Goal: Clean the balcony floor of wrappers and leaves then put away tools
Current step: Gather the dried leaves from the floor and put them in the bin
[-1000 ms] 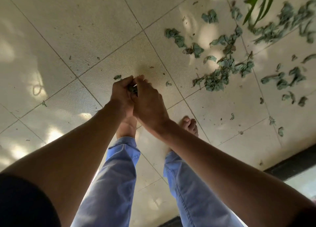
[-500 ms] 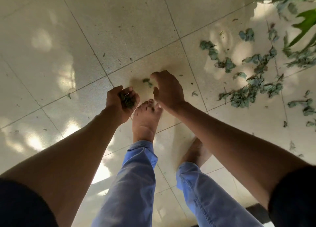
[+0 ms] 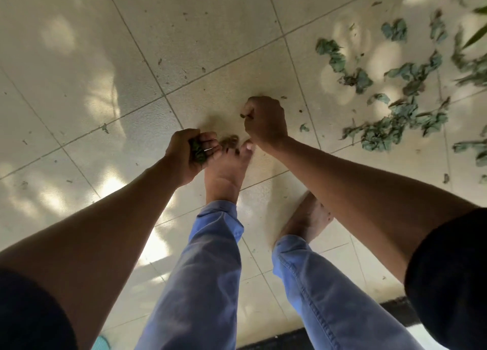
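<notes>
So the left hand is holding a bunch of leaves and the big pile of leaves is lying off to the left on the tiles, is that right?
Not quite. The left hand does hold a bunch of leaves, but the big pile of leaves lies off to the right on the tiles, as the head view shows.

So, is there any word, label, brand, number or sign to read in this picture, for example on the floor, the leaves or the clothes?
None: no readable text shows anywhere.
The floor tiles carry only specks and light patches.
The leaves are plain, as is the bunch held in the left hand.
The right hand pinches a small scrap, too small to show any print.
The jeans show no label.
</notes>
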The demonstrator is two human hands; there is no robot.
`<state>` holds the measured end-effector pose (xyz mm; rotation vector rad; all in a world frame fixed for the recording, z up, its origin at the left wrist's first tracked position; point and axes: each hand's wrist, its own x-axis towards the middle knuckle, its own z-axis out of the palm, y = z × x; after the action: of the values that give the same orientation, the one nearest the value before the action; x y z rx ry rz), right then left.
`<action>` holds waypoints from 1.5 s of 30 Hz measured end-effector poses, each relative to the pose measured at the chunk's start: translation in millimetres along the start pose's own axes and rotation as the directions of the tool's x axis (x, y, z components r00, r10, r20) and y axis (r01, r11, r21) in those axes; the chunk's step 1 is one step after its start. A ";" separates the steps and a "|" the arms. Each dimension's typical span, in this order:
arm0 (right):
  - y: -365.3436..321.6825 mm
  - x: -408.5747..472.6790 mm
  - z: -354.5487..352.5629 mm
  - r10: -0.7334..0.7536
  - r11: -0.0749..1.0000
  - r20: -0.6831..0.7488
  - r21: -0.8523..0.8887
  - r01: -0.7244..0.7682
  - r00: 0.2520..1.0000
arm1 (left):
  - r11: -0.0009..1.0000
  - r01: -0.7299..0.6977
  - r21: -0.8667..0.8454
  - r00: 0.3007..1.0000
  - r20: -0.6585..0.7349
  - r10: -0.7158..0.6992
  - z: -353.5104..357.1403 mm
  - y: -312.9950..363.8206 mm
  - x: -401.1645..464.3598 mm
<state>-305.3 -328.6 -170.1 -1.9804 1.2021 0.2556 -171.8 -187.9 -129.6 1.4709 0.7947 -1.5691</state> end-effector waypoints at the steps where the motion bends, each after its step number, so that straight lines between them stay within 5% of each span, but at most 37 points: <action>1: -0.7 -8.2 -8.2 0.054 0.995 -0.035 0.089 -0.050 0.998 | 1.000 -0.001 0.023 1.000 -0.005 0.001 10.5 -2.0 -1.2; 6: -22.1 -70.4 -50.8 0.066 0.943 -0.068 0.329 -0.040 0.995 | 0.999 0.005 0.047 1.000 0.010 -0.006 74.6 -16.8 -6.5; 10: -8.8 -106.8 -73.3 0.037 0.984 -0.108 0.179 -0.017 0.993 | 0.994 0.030 0.103 0.986 0.158 -0.046 128.3 -37.4 -12.3; 16: 76.0 -122.2 -124.7 0.134 0.990 -0.466 0.101 -0.098 0.875 | 0.988 0.091 0.126 0.975 0.191 -0.114 183.2 -64.3 -5.9; 20: 161.0 -111.5 -136.8 0.505 0.838 -0.253 -0.084 -0.539 0.825 | 0.976 0.094 0.199 0.965 0.224 -0.139 206.0 -77.7 3.9; 24: 196.8 -94.6 -137.9 0.684 0.709 -0.136 -0.108 -0.697 0.717 | 0.959 0.082 0.270 0.965 0.218 -0.144 218.3 -85.2 11.8; 29: 195.2 -76.4 -119.3 0.694 0.710 -0.161 -0.002 -0.704 0.701 | 0.943 0.061 0.328 0.971 0.201 -0.132 220.0 -88.1 20.1; 39: 183.0 -83.4 -95.3 0.519 0.853 -0.202 0.056 -0.519 0.831 | 0.920 0.077 0.384 0.982 0.132 -0.137 204.5 -102.0 29.5; 45: 192.9 -107.0 -98.9 0.589 0.791 -0.131 0.296 -0.535 0.798 | 0.924 0.057 0.379 0.991 0.093 -0.100 210.2 -123.5 27.0</action>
<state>-541.6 -374.5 -147.5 -1.4134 1.8702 0.1772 -378.8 -318.9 -142.5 1.6160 0.5106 -1.9263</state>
